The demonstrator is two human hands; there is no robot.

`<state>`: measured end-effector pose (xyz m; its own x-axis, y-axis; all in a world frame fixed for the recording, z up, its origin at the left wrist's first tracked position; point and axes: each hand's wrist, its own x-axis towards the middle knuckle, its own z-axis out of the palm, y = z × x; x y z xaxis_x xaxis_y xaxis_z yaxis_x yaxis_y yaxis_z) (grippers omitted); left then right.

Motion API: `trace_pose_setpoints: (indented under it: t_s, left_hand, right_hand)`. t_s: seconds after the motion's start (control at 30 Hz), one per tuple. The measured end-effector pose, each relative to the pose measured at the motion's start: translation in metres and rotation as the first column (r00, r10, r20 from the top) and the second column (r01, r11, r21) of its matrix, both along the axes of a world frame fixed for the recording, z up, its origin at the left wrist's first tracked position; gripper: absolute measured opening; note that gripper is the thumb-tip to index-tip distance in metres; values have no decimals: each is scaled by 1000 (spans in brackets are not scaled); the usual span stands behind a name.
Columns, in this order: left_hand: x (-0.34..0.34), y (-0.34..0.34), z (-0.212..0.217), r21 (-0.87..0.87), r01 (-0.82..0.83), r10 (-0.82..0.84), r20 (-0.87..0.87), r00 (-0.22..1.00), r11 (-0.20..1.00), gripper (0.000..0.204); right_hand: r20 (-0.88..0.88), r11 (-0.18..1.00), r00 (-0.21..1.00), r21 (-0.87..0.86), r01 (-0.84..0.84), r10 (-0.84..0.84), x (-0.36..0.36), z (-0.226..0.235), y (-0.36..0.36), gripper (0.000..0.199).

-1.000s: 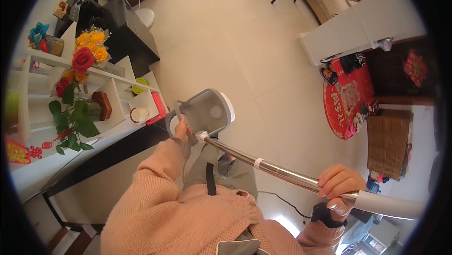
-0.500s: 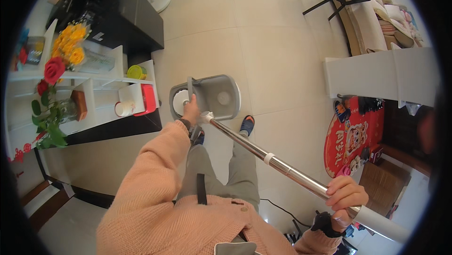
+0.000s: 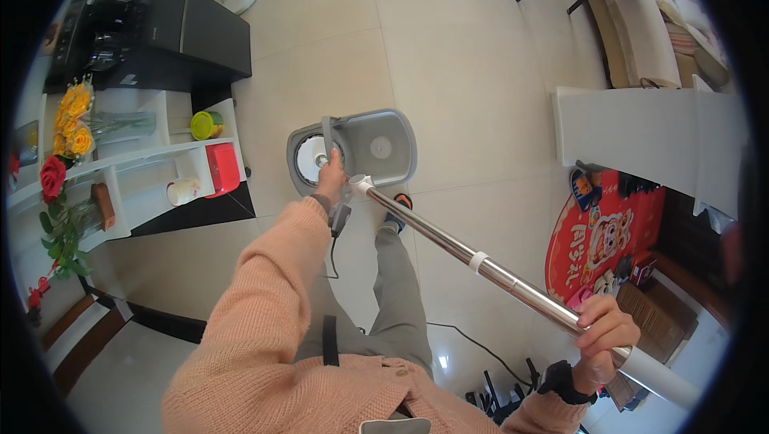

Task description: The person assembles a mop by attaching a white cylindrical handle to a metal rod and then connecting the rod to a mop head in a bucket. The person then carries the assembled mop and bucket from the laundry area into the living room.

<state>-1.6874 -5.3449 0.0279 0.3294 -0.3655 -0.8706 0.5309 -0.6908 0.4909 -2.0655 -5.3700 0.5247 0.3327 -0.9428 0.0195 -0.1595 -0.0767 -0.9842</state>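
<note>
My left hand (image 3: 331, 175) is closed round the upright carrying handle (image 3: 327, 131) of a grey two-part mop bucket (image 3: 410, 139). A white round spinner (image 3: 308, 158) sits in the bucket's left part; the right part is an open basin. Whether the bucket hangs just above the floor or touches it, I cannot tell. With my right hand (image 3: 606, 338) I grip a silver telescopic mop pole (image 3: 513, 283) near its white upper grip. The pole slants down left, and its white joint (image 3: 363, 184) ends beside my left wrist. A grey mop head (image 3: 341, 218) shows partly below that wrist.
A white shelf unit (image 3: 160, 158) with flowers and cups stands on the left, beside a black cabinet (image 3: 200, 30). At right are a white partition (image 3: 625, 126), a red floor mat (image 3: 597, 234) with shoes, and a sofa (image 3: 641, 42). A dark cord (image 3: 477, 344) trails near my legs.
The bucket has shifted right against the floor tile joints, with my left hand still on its handle. The shelf has slid left in view. My left foot has gone out of sight.
</note>
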Motion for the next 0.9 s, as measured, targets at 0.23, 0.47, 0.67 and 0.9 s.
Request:
trace_pose_setpoints:
  t_s: [0.23, 0.47, 0.67, 0.9]
  left_hand:
    - [-34, 6, -14, -46, -9, 3, -124, 992, 999, 49]
    - [5, 33, -42, 27, -91, 89, 46, 995, 996, 39]
    - [61, 97, -83, 273, 27, -151, 445, 883, 962, 34]
    - [54, 177, -17, 204, 311, -347, 179, 921, 929, 24]
  right_hand:
    - [29, 993, 992, 20, 120, -121, -47, -23, -5, 35]
    - [474, 966, 847, 197, 165, -241, -42, -27, -5, 42]
    - [483, 979, 856, 166, 118, -185, -9, -3, 2, 44]
    - [502, 999, 864, 19, -44, 28, 67, 53, 17, 46]
